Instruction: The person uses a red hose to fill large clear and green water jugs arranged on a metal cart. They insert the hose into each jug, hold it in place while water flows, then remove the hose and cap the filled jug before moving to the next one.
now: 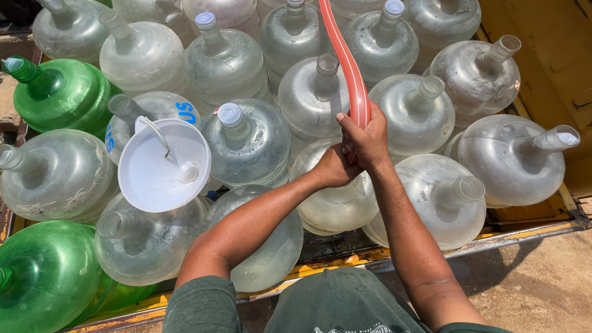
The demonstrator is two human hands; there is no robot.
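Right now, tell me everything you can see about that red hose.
The red hose is a flexible, glossy, translucent tube with pale streaks. It runs down from the top edge over the clear jugs. The right hand grips it near its lower end, the left hand closes just below, hiding the tip. It looks taut and nearly straight.

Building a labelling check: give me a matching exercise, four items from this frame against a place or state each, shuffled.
Items:
1. red hose
2. white funnel
3. green jug
4. right hand

Places or states:
A. resting on clear jugs at left
B. far left edge, upper row
C. gripping the hose near its lower end
D. running from the top edge down into the hands

Pairs: 1-D, 2-A, 3-B, 4-C
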